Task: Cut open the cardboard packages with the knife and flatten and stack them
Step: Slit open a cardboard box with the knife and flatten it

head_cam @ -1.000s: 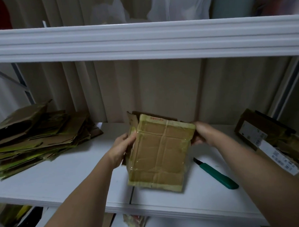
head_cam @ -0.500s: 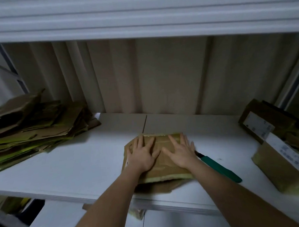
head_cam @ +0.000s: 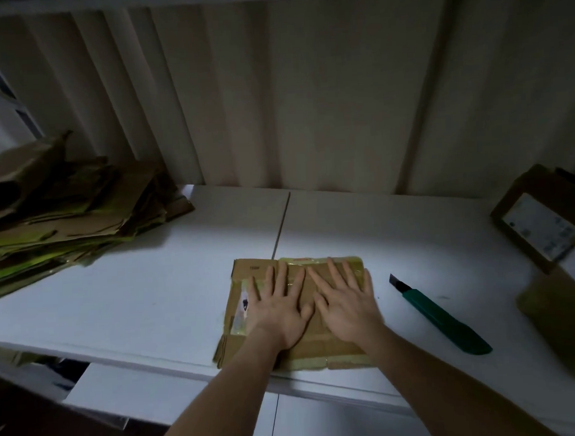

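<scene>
Package in hand (head_cam: 318,345): flattened, near the surface's (head_cam: 151,306) front edge, pressed by left hand (head_cam: 277,312) and right hand (head_cam: 346,309), fingers straight. Stack (head_cam: 65,221): far left. Knife (head_cam: 445,316): idle, right. Uncut packages (head_cam: 540,220): remaining, far right.

Brown cardboard package (head_cam: 318,348), yellow-green tape; green knife (head_cam: 445,319); white shelf (head_cam: 151,299).

Both hands (head_cam: 311,310) press the flattened package (head_cam: 249,272).
</scene>
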